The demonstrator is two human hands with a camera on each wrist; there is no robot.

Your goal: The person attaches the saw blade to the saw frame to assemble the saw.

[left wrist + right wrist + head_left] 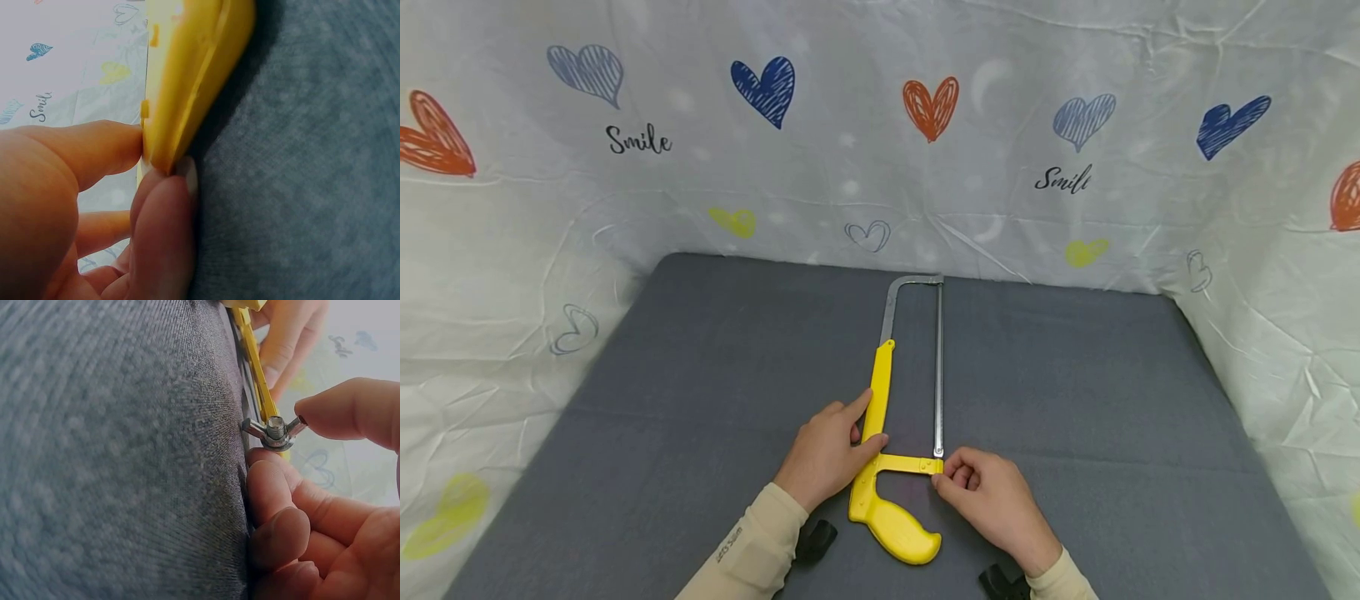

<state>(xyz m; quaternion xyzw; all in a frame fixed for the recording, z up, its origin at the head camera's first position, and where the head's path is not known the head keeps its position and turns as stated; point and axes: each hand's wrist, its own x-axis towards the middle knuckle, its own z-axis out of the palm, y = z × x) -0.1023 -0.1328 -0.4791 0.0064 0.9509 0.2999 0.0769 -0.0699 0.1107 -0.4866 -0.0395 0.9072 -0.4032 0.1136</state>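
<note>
A hacksaw (877, 408) with a yellow handle and a silver front frame lies flat on the grey cloth, its blade side to the right. My left hand (831, 450) pinches the yellow frame above the grip, thumb on top and fingers along the left edge. At the lower end of the blade, my right hand (992, 496) has its thumb and forefinger at a metal wing nut (275, 434). In the right wrist view the thumb touches one wing while the forefinger sits just under the nut; the other fingers are curled. The left wrist view shows the yellow grip (187, 75) close up.
A table under grey cloth (737, 333) spreads around the hacksaw. Behind it and at both sides hangs a white sheet (850, 167) printed with hearts and words. Black wrist mounts (816, 542) sit under both forearms.
</note>
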